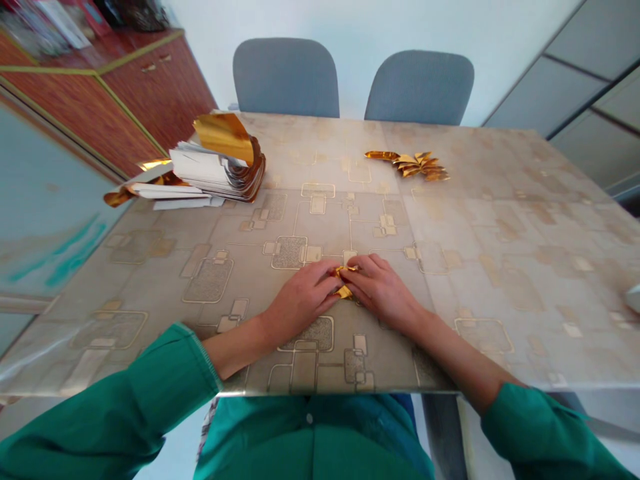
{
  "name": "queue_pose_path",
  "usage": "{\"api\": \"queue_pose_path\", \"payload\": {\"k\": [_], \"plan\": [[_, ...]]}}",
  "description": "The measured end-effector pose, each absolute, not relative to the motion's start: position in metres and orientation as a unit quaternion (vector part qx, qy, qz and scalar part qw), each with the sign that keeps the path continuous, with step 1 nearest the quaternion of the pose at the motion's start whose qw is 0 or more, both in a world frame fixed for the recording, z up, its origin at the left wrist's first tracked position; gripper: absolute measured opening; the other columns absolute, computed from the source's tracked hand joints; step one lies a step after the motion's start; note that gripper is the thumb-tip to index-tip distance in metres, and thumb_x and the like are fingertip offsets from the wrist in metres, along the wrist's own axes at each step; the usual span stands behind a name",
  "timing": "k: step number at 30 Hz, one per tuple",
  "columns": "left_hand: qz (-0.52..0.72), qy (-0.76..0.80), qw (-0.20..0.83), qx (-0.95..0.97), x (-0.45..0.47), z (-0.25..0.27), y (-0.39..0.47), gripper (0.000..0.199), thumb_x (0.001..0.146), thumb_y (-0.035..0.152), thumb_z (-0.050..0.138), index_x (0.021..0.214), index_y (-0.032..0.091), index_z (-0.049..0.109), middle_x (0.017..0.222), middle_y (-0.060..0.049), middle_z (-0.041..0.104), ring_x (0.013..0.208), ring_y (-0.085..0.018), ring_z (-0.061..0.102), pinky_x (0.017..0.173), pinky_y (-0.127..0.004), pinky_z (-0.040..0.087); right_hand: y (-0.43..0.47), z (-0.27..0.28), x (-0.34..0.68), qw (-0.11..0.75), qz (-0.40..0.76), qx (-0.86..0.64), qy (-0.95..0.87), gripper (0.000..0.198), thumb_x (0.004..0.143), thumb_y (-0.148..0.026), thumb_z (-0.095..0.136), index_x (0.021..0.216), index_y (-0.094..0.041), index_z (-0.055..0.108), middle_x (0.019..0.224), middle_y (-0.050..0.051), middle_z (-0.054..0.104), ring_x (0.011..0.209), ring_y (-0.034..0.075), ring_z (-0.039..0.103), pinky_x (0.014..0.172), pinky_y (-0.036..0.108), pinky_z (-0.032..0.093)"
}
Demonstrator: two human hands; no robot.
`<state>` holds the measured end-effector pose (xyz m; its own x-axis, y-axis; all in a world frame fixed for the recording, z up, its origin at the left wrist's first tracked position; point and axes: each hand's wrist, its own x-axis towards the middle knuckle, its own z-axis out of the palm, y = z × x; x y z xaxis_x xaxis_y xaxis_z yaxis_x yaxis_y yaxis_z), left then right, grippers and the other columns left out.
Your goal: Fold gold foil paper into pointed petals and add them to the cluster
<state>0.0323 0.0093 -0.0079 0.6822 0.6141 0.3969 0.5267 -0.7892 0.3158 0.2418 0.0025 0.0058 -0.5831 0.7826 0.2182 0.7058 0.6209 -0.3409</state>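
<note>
Between my hands, low over the middle of the table, is a small piece of gold foil paper, partly folded or crumpled. My left hand closes its fingertips on the paper's left side. From the right, my right hand pinches the same piece, its fingers bent over the top. Much of the paper is hidden under my fingers. Farther back on the table lie several folded gold paper pieces, fanned out in a small cluster. At the far left stands a thick stack of gold and white paper sheets, its top sheet curled up.
A patterned beige tablecloth covers the table. Two grey chairs stand at its far side against the wall. A reddish-brown wooden cabinet with items on top is at the back left. A white object shows at the right edge.
</note>
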Motion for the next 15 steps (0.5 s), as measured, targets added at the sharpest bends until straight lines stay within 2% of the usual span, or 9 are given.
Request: {"api": "queue_pose_path", "payload": {"k": [9,15], "plan": [[0.235,0.296,0.039,0.925,0.0338,-0.0095,0.0091,0.017,0.099,0.025,0.052,0.098,0.016,0.066,0.117,-0.011,0.067,0.109,-0.022,0.062,0.103,-0.045,0.048,0.0029,0.0043,0.2419,0.162,0.065,-0.404,-0.898,0.021,0.098,-0.022,0.05,0.111,-0.018,0.066,0.109,0.009,0.067,0.099,0.023,0.053,0.09,0.037,0.04],[0.219,0.292,0.013,0.931,0.0358,-0.0111,0.0087,0.02,0.101,0.023,0.046,0.109,0.013,0.062,0.117,-0.013,0.067,0.107,-0.022,0.063,0.097,-0.04,0.052,0.0072,0.008,0.2398,0.176,0.096,-0.428,-0.881,0.021,0.098,-0.019,0.045,0.108,-0.016,0.064,0.099,0.009,0.068,0.094,0.023,0.055,0.087,0.038,0.039]]}}
